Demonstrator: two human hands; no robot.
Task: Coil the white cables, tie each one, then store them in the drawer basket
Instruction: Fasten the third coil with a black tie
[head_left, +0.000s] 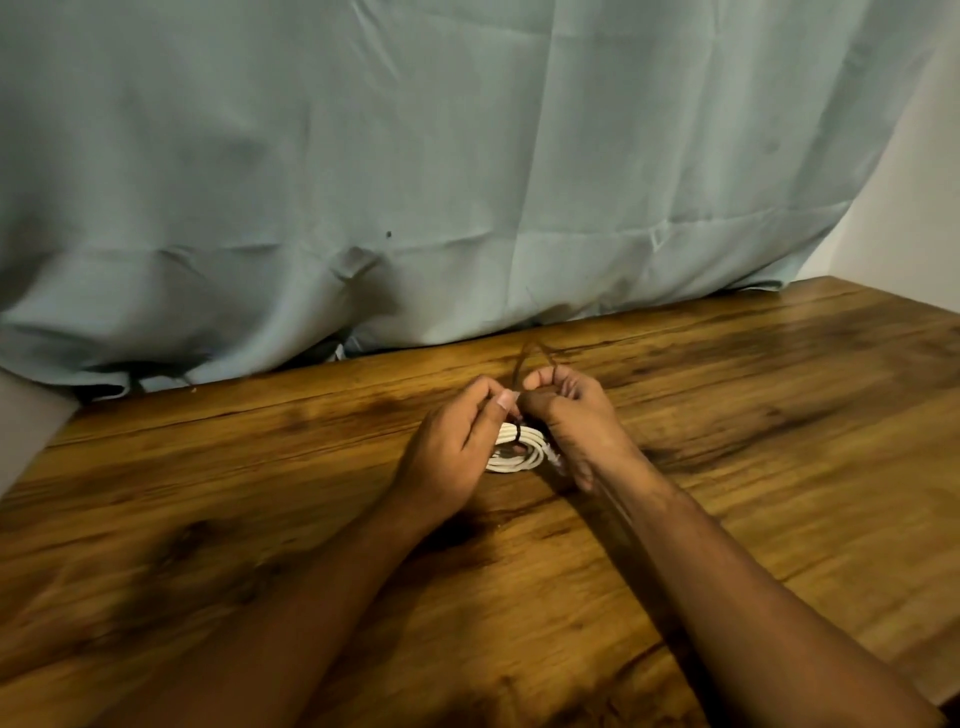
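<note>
A coiled white cable (519, 451) lies on the wooden table (727, 395), between my two hands. A thin dark tie (525, 358) wraps round the coil's far side and loops up above my fingers. My left hand (457, 441) pinches the tie at the coil between thumb and forefinger. My right hand (576, 415) grips the tie's loop with curled fingers, right beside the left thumb. Part of the coil is hidden under both hands. No drawer basket is in view.
A pale blue-grey cloth (415, 182) hangs along the table's far edge. A white wall (914, 208) stands at the right. The table's right edge runs down the right side of the view.
</note>
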